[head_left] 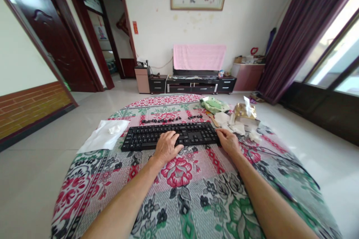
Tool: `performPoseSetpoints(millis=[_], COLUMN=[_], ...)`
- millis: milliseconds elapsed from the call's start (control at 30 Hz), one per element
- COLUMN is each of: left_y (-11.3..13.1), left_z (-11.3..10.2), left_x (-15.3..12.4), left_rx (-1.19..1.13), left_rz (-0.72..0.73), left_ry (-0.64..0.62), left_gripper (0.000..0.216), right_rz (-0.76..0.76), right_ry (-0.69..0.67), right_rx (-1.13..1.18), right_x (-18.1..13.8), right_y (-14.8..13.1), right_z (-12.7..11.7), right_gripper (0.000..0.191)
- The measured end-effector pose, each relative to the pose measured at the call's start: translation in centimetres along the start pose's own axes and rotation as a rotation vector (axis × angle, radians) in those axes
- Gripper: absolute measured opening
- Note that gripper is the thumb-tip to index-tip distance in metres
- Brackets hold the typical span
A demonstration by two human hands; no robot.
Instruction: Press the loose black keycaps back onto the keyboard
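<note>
A black full-size keyboard [148, 137] lies across the middle of the cloth-covered table. My left hand [167, 145] rests on it right of the letter keys, fingers stretched over the keys and thumb at the front edge. At the keyboard's right end, my right hand [228, 141] is closed on the edge, its fingertips partly hidden. Behind the keyboard runs a row of small black pieces that look like loose keycaps [161, 120], with a shorter group of them [195, 117] farther right.
Crumpled tissues [238, 129], a gold tissue box [246, 115] and a green packet [214, 105] sit at the back right. A white sheet [102, 136] lies left, a tissue on it. Black cable [280, 155] trails right over the floral tablecloth [196, 194].
</note>
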State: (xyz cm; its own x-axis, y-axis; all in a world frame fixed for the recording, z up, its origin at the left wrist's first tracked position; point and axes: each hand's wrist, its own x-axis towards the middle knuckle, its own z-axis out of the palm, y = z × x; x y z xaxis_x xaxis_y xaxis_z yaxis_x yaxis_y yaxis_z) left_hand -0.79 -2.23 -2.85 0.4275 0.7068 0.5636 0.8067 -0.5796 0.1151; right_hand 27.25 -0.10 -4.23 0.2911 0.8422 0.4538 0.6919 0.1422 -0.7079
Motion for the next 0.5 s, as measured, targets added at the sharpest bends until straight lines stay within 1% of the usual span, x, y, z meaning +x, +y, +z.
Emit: performPoseSetpoints(millis=[267,500], left_y=[-0.09,-0.17], left_z=[0.09,0.05], left_x=[-0.01,-0.06], left_rx=[-0.003,0.019], left_rz=[0.016,0.010], left_ry=[0.007,-0.023], left_gripper=[0.041,0.045], right_rz=[-0.033,-0.020], right_ry=[0.025,0.018], right_rx=[-0.074,-0.076], right_x=[-0.09,-0.06], right_y=[-0.77,-0.50], right_z=[0.05,0.22], right_gripper=[0.031,0.031])
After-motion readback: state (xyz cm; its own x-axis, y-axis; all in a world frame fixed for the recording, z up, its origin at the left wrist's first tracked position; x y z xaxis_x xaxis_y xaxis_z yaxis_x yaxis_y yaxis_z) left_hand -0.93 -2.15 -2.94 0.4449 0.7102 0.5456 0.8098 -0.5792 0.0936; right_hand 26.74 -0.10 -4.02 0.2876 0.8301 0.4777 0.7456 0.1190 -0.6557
